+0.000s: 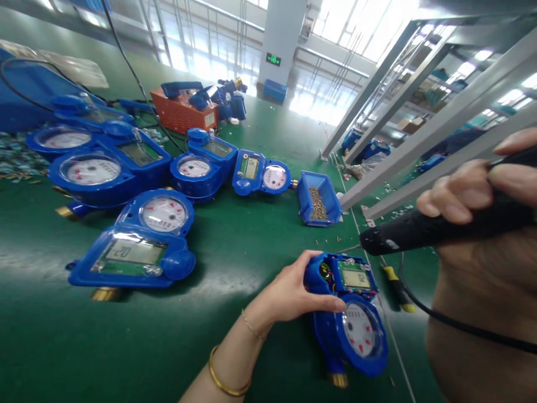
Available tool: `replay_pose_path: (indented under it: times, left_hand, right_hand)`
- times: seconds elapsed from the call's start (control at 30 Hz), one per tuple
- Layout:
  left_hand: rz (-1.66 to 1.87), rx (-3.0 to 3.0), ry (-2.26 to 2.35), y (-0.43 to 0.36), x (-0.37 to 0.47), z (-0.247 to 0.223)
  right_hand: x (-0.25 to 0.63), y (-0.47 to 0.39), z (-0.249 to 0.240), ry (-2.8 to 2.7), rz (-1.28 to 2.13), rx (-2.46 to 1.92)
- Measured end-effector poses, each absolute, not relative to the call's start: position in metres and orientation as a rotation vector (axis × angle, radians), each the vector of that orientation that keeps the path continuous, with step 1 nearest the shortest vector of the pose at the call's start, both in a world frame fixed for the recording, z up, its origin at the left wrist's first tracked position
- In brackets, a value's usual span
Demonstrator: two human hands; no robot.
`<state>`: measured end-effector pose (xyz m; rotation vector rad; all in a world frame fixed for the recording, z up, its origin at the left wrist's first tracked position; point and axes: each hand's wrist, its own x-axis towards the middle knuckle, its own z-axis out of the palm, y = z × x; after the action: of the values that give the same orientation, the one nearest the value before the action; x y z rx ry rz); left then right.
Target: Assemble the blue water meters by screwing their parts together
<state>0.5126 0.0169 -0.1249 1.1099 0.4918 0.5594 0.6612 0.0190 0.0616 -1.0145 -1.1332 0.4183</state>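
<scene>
Blue plastic encases the meter (352,313) on the green worktop (235,240), low and right of centre. Its upper box is uncovered, baring a circuit board, thin coloured wires and a lit display (356,278). Below these sits a round white dial (359,331) with red marks, and a brass fitting (339,380) shows at the bottom end.

The left hand (289,294) clasps this meter from the left: thumb laid across the join of box and dial, fingers at the top left corner. A gold bangle (213,364) and a thin bracelet circle that arm.

The right hand (482,268) is closed around a black tool (403,232), tilted so its slim metal bit points at the box's upper edge; whether the tip touches, I cannot tell. A black cord (440,319) loops beneath. Just right of the meter lies a yellow and black handle (398,290).

Farther back, a blue bin (335,215) holds small brass screws (318,204), with a few loose in front of it. Five more meters lie leftward, one (138,240) nearest the left arm. Behind them, an orange box (176,112) carries blue parts (201,96).
</scene>
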Motion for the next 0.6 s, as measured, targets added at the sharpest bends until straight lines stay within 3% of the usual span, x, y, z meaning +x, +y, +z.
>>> replay_pose_path:
  times: [0.6]
  left_hand:
    - [0.561,1.118,0.492,0.0178,0.5118,-0.1257]
  right_hand:
    - [0.6659,0.0183,0.0574,-1.228,0.450,-1.053]
